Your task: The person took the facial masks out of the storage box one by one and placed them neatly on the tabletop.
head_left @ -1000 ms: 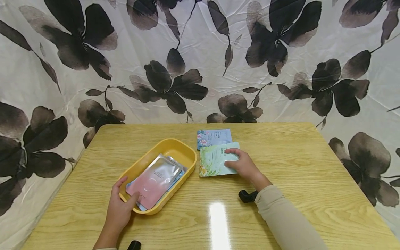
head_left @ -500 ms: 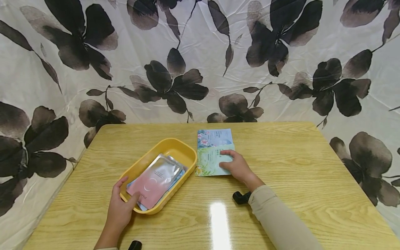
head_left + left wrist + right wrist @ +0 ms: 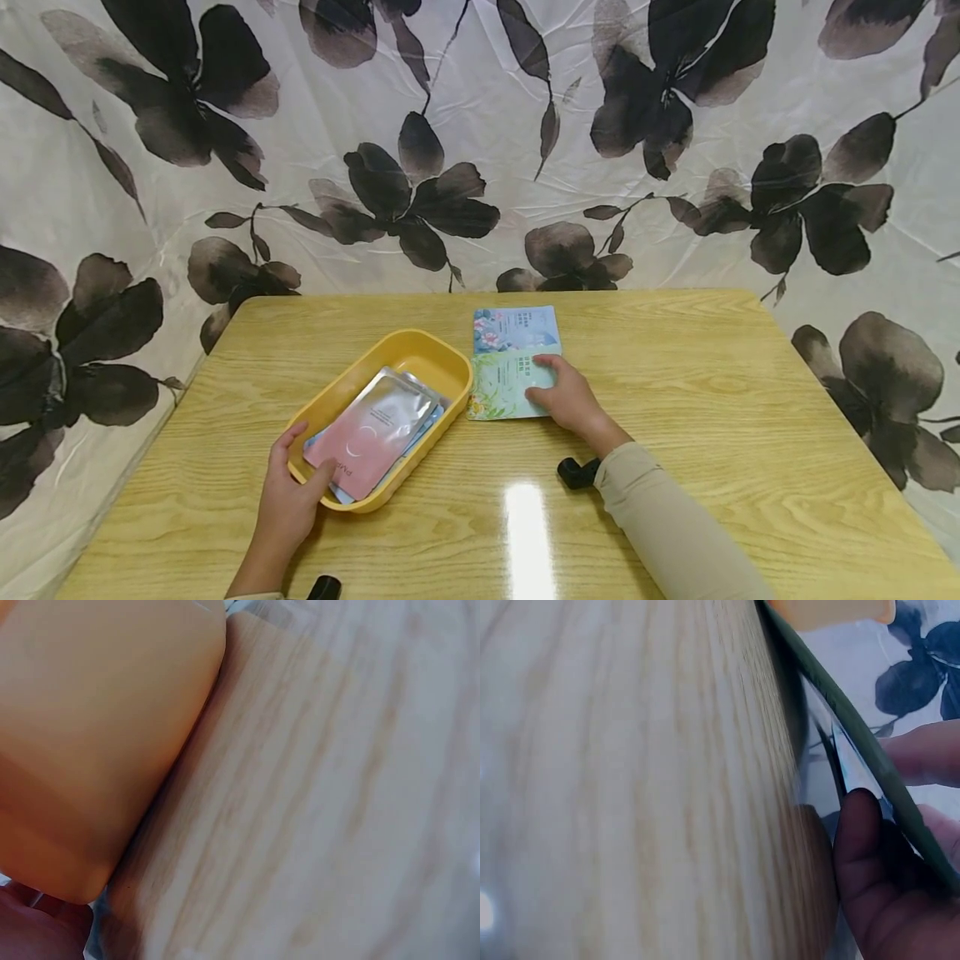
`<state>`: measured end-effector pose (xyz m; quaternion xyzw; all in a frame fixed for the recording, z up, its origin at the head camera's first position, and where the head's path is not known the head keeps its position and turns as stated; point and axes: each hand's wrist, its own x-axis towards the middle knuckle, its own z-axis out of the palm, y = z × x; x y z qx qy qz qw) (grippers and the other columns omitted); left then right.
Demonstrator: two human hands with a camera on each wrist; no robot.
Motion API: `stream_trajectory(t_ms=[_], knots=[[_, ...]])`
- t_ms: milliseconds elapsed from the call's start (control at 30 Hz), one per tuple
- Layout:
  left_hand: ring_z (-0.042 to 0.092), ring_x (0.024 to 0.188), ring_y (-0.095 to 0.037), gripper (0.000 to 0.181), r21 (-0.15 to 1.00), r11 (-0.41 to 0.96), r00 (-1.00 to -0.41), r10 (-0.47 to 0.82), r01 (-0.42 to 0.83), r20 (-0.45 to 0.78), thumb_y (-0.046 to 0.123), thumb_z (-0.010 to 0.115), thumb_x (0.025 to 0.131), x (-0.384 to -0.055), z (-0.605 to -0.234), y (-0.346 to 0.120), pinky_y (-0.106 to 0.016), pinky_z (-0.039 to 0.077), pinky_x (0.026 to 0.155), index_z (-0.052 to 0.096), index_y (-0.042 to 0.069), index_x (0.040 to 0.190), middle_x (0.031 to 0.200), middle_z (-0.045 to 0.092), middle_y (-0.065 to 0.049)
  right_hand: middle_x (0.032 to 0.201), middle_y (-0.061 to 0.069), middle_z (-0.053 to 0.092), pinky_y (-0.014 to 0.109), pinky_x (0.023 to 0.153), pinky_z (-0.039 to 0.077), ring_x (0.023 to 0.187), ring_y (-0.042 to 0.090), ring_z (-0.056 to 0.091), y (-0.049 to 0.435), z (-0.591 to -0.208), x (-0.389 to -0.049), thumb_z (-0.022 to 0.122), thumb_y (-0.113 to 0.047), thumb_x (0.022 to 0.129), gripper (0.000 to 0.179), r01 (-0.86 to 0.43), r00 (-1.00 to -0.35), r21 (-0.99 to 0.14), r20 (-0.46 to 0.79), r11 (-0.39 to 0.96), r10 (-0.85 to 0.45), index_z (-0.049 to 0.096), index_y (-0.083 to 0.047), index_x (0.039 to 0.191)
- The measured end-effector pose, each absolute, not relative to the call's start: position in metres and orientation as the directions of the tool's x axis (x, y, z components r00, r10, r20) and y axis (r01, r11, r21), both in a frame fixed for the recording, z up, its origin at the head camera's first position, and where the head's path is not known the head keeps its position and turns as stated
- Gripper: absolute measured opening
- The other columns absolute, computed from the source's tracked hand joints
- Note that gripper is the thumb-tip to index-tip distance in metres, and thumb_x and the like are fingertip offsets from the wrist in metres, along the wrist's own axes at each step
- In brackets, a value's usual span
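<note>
My left hand [image 3: 288, 496] grips the near left end of a yellow plastic basket [image 3: 445, 354], its thumb over the rim. Inside lies a stack of sheet mask packets, topped by a pink and silver packet [image 3: 375, 429]. In the left wrist view the outer wall of the basket [image 3: 97, 735] fills the left side, with part of my left hand [image 3: 41, 926] below it. My right hand [image 3: 573, 400] pinches the right edge of a light green sheet mask packet [image 3: 502, 387] beside the basket. The right wrist view shows this green packet [image 3: 870, 750] edge-on, tilted between thumb and fingers.
A blue sheet mask packet [image 3: 517, 327] lies just beyond the green one, partly overlapped by it. Wood-grain table [image 3: 675, 375] stretches out on both sides. A floral curtain [image 3: 480, 167] hangs behind the far edge. Black wrist mounts [image 3: 576, 473] sit at both wrists.
My right hand has moved the green packet a little left, closer to the basket, and more of the blue packet shows. The left hand and basket have stayed in place.
</note>
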<state>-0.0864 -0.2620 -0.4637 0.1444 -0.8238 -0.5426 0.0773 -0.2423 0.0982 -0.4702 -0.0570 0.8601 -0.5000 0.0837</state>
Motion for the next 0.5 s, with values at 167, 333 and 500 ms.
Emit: stream_trajectory(t_ms=[167,333,500], knots=[[0.011,0.147,-0.042,0.071,0.917,0.367,-0.947,-0.318,-0.157,-0.035,0.012,0.063,0.094,-0.086,-0.465,-0.262,-0.059,0.011,0.116,0.024,0.002,0.153,0.159,0.017,-0.029,0.136,0.021,0.054,0.047,0.103,0.039,0.117,0.033,0.053,0.101,-0.469,-0.242,0.071,-0.012,0.089,0.061,-0.011,-0.982,-0.844,-0.092,0.535,-0.166,0.048,-0.001,0.144],[0.015,0.146,-0.042,0.072,0.919,0.36,-0.948,-0.316,-0.158,-0.039,0.011,0.063,0.094,-0.086,-0.467,-0.261,-0.056,0.014,0.116,0.023,0.002,0.154,0.159,0.017,-0.029,0.136,0.021,0.054,0.047,0.101,0.041,0.114,0.033,0.054,0.107,-0.469,-0.243,0.07,-0.016,0.09,0.063,-0.026,-0.985,-0.822,-0.077,0.569,-0.156,0.046,0.0,0.145],[0.022,0.143,-0.039,0.07,0.912,0.385,-0.951,-0.31,-0.139,-0.015,0.009,0.063,0.094,-0.088,-0.464,-0.26,-0.051,0.02,0.115,0.025,0.001,0.152,0.157,0.023,-0.027,0.143,0.023,0.049,0.048,0.102,0.041,0.12,0.035,0.051,0.113,-0.465,-0.244,0.068,-0.018,0.091,0.063,-0.024,-0.985,-0.82,-0.078,0.572,-0.154,0.044,0.001,0.146]])
